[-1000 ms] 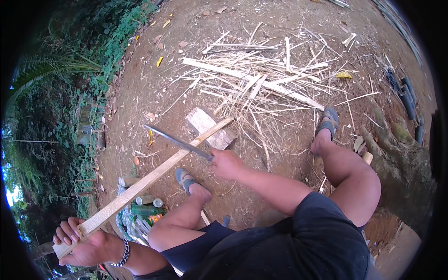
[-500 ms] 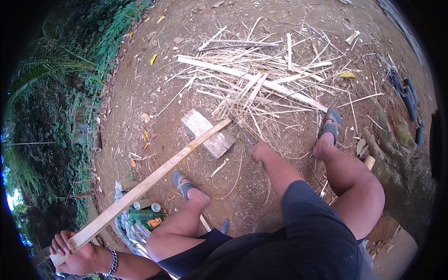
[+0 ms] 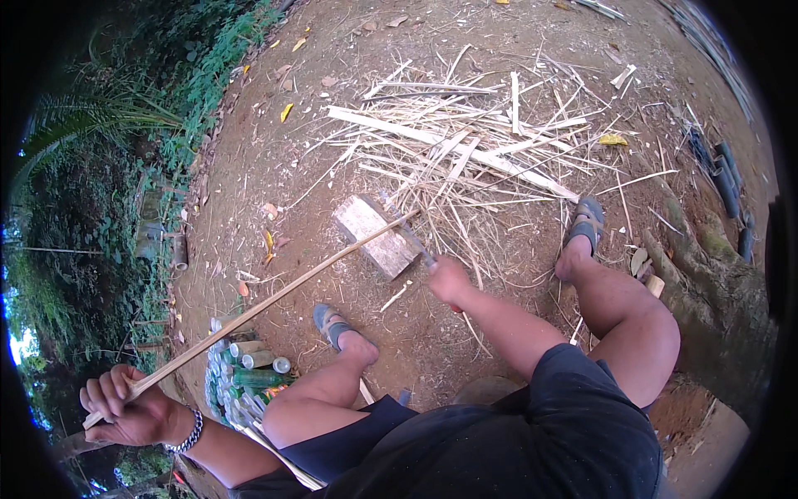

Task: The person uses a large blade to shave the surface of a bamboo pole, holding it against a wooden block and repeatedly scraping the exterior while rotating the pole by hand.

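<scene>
At lower left, left fingers (image 3: 107, 389) around wooden strip (image 3: 258, 310).

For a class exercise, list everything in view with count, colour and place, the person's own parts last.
wooden strip: one, pale, lower left to centre
knife: one, grey, centre
wooden block: one, whitish, beneath strip
wood pieces: many, cream, upper centre
leaves: several, yellow or brown, scattered
containers: several, some green, lower left
plants: many, green, left
tubes: several, dark, right
poles: several, greyish, upper right
tree base: one, brown, right
ground: one, brown, middle
sandals: two, grey, feet
bracelet: one, silver, left wrist
clothes: count unclear, dark, bottom
legs: two, bare, lower centre
left hand: one, lower left, fingers around strip
right hand: one, centre, on knife
</scene>
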